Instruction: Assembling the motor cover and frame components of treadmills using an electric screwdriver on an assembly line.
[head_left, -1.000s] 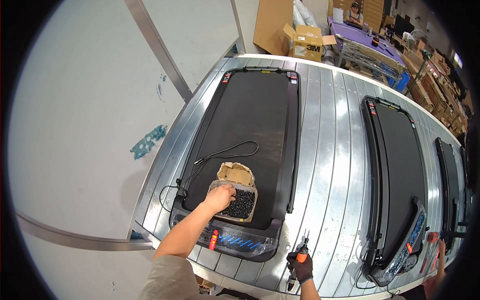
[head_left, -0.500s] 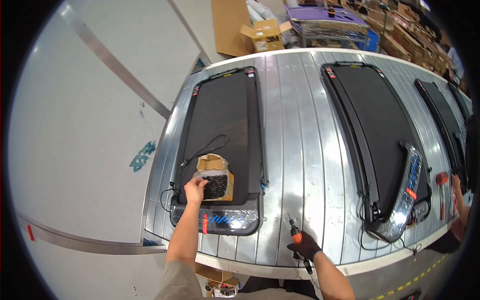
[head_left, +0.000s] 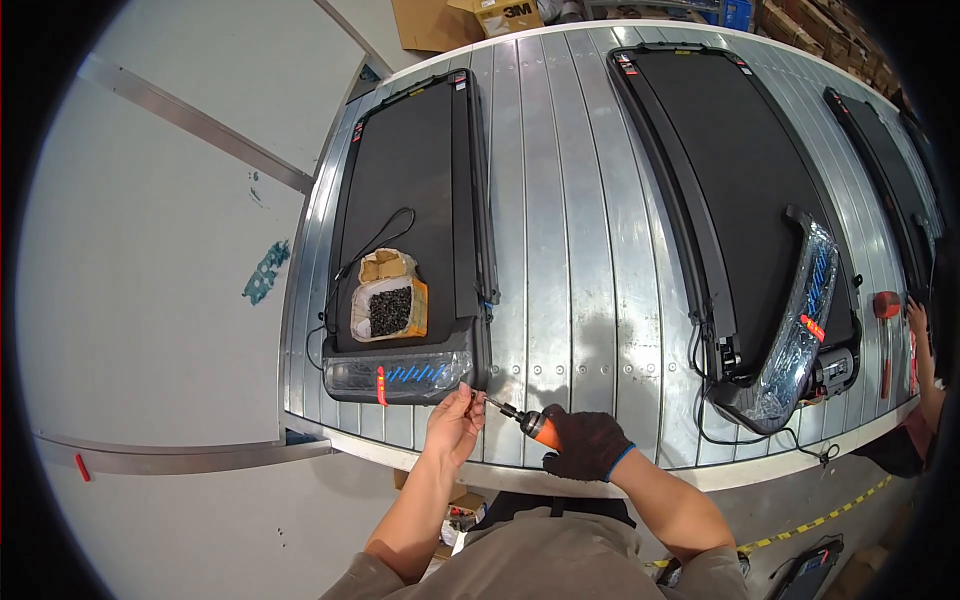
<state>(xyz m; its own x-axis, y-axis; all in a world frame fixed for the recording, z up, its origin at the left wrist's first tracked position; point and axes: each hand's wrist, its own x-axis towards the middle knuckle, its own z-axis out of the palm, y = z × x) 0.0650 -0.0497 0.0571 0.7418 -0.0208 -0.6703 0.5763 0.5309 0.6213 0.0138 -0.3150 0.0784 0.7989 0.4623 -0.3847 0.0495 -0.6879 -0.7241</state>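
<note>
My bare left hand is closed in a pinch at the near right corner of a flat black treadmill. Whatever its fingertips hold is too small to make out. In a dark glove, my right hand grips an orange and black power screwdriver, its bit pointing left to the pinched fingertips. An open cardboard box of small black screws rests on the treadmill's belt, beside a looped black cable. Clear film and a red tag cover the treadmill's near end.
The treadmills lie on a slatted metal conveyor. A second treadmill to the right carries a loose film-wrapped cover. At the far right, another person's hand is near a red-headed mallet. Cartons stand beyond the conveyor.
My left hand has left the screw box and come down to the treadmill's near right corner. My right hand has raised the screwdriver and swung its bit leftward to my left fingertips. The view has tilted nearer.
</note>
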